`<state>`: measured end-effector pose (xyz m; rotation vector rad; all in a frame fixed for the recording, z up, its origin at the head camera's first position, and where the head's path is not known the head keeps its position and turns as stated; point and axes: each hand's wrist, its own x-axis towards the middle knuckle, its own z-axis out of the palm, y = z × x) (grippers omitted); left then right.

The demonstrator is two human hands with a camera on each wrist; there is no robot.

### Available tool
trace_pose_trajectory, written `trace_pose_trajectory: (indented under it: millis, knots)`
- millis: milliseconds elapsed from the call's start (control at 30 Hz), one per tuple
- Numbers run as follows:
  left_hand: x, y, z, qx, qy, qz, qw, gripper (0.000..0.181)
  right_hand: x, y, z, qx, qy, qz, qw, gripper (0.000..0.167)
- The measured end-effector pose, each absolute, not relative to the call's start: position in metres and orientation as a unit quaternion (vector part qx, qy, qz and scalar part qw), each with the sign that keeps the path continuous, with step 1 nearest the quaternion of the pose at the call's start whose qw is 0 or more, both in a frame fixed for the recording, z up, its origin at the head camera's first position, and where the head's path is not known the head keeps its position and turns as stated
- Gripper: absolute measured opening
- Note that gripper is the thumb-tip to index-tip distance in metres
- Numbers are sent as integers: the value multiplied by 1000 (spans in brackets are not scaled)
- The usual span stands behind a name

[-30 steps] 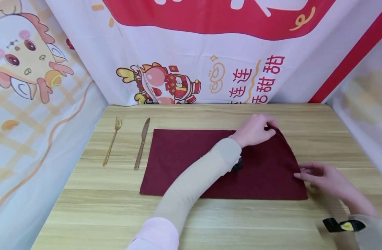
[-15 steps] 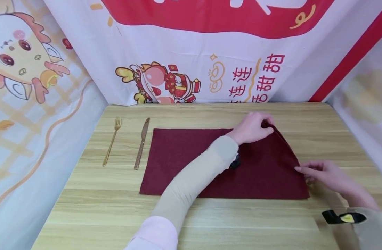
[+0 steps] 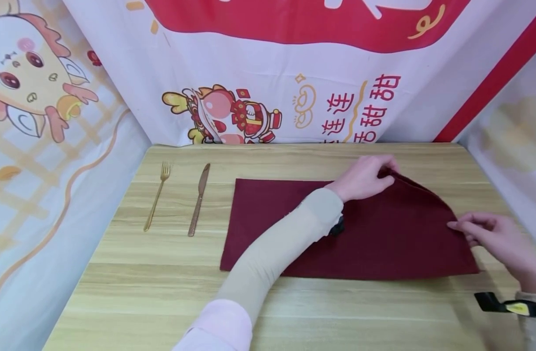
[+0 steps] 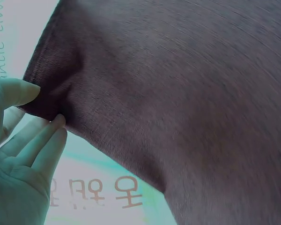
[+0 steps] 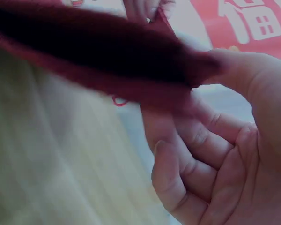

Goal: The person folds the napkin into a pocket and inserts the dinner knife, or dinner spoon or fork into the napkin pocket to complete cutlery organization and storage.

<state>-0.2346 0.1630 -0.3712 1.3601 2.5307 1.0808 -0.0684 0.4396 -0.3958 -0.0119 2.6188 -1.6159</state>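
A dark red cloth lies on the table, its right end lifted a little. The left hand reaches across it and pinches its back right corner; in the left wrist view, thumb and fingers of the left hand hold the cloth by that corner. At the right edge, the right hand pinches the side between thumb and fingers. The right wrist view shows the cloth blurred, gripped by the right hand, with a gap between its layers.
A gold fork and a knife lie side by side on the wooden table, left of the cloth. Printed fabric hangs behind the table and along both sides.
The cloth has shifted right, away from the knife. The right hand has moved right and slightly back with the edge; the left hand has moved slightly right, still pinching the corner.
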Motion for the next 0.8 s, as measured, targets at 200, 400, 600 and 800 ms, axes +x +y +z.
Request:
trace_pose_trajectory:
  millis: [200,400,600,800]
  knots:
    - [-225,173,-360,454,803,383,47,17,-64,454,-378,10,795,-605,-40,34]
    - [-219,176,-354,466,784,407,51,17,-63,459,-364,19,743,-665,-63,39]
    - [-225,167,-361,456,777,432,45,16,-62,445,-358,-7,788,-612,-63,33]
    - [-233,152,-364,429,771,467,55,14,-61,422,-349,8,869,-491,-52,19]
